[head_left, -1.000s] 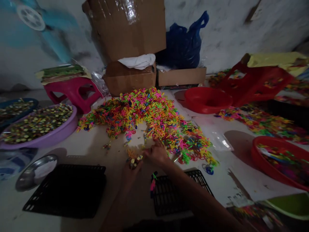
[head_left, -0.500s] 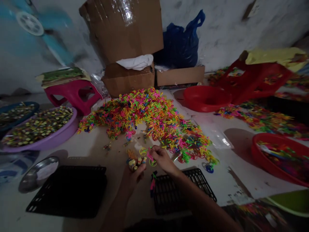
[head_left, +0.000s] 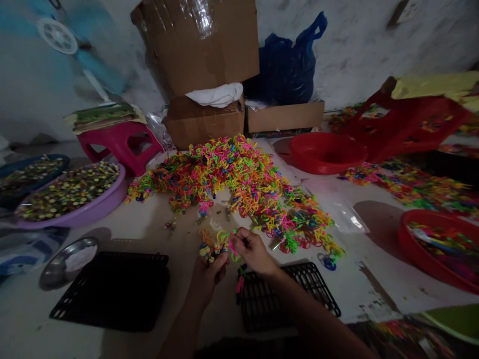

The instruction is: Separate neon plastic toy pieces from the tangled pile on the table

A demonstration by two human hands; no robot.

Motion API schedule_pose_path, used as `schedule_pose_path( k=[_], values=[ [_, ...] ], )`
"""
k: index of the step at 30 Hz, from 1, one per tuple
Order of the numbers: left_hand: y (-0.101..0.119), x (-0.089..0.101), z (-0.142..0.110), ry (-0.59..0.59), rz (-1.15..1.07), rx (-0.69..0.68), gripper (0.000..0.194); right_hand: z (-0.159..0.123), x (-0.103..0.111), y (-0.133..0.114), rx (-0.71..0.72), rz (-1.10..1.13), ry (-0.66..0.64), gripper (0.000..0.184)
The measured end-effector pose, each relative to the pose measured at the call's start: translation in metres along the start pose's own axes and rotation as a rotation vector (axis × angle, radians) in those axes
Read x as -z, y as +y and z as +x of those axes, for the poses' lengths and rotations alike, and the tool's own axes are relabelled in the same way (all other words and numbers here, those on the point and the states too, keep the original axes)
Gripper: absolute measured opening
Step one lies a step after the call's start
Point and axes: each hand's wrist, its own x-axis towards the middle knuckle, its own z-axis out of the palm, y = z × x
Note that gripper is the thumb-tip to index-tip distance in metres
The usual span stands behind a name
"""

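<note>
Glossy neon plastic rings (head_left: 239,184), matt cardboard box (head_left: 198,45), shiny metal dish (head_left: 67,262).

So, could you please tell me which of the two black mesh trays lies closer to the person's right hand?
The smaller black mesh tray, just below the right hand and partly under that forearm. The larger black tray sits off to the left, beside the metal dish.

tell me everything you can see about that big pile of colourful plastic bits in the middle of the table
The pile of plastic pieces is a loose, tangled heap of small neon loops in pink, orange, yellow, green and some blue, seemingly thin plastic. It spreads over the white table from in front of the cardboard boxes down toward the right hand, thinning into strays at its near edge. Neither hand rests on the heap itself.
</note>
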Motion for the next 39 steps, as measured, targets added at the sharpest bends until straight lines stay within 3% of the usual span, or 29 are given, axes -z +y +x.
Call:
schedule_pose_path(
  k=[5,9,11,13,14,15,16,17,19,21,23,25,26,28,29,31,32,34,36,39],
  values=[
    [0.006,-0.004,-0.012,-0.133,0.272,-0.107,0.045,-0.002,0.009,-0.012,-0.107,-0.065,-0.169,0.035],
    [0.012,-0.002,-0.009,-0.254,0.421,-0.154,0.043,0.002,0.02,-0.014,-0.163,-0.135,-0.177,0.034],
    [0.008,0.012,0.007,-0.143,0.578,-0.17,0.041,0.006,0.037,-0.007,-0.22,-0.342,-0.189,0.027],
    [-0.005,0.034,0.029,0.225,0.718,-0.187,0.038,0.01,0.058,0.002,-0.349,-0.706,-0.114,0.021],
    [-0.014,0.045,0.041,0.378,0.806,-0.289,0.035,0.013,0.067,0.007,-0.497,-0.953,0.035,0.029],
    [-0.024,0.054,0.052,0.369,0.828,-0.324,0.033,0.015,0.074,0.011,-0.583,-1.14,0.189,0.038],
    [-0.034,0.059,0.061,0.34,0.831,-0.325,0.036,0.017,0.076,0.015,-0.533,-1.221,0.258,0.037],
    [-0.042,0.059,0.068,0.276,0.832,-0.32,0.039,0.018,0.074,0.019,-0.523,-1.193,0.254,0.034],
    [-0.05,0.047,0.071,0.191,0.796,-0.284,0.038,0.021,0.058,0.025,-0.482,-0.919,-0.006,0.034],
    [-0.045,0.026,0.062,0.148,0.714,-0.239,0.04,0.022,0.036,0.029,-0.415,-0.752,-0.189,0.032],
    [-0.029,0.007,0.046,0.081,0.585,-0.155,0.044,0.02,0.02,0.029,-0.337,-0.571,-0.243,0.028],
    [-0.008,0.0,0.029,-0.053,0.364,-0.003,0.043,0.016,0.016,0.021,-0.095,-0.256,-0.151,0.037],
    [0.001,0.0,0.022,-0.101,0.234,0.064,0.043,0.014,0.018,0.015,0.106,-0.173,-0.131,0.041],
    [0.014,0.007,0.015,-0.156,0.04,0.154,0.047,0.011,0.027,0.002,0.334,-0.195,-0.209,0.033],
    [0.018,0.012,0.014,-0.146,0.009,0.166,0.05,0.01,0.031,-0.004,0.334,-0.225,-0.298,0.024],
    [0.019,0.017,0.016,-0.037,0.022,0.126,0.054,0.009,0.036,-0.01,0.161,-0.192,-0.367,0.015],
    [0.018,0.017,0.017,0.049,0.068,0.089,0.056,0.009,0.036,-0.011,0.068,-0.129,-0.308,0.02],
    [0.016,0.013,0.018,0.188,0.192,0.035,0.057,0.01,0.032,-0.008,-0.062,0.029,-0.062,0.027],
    [0.015,0.005,0.014,0.167,0.317,-0.015,0.055,0.009,0.024,-0.004,-0.164,0.106,0.09,0.029],
    [0.018,-0.008,0.006,0.063,0.378,-0.095,0.048,0.005,0.011,-0.003,-0.17,0.1,0.056,0.029]
  ],
)
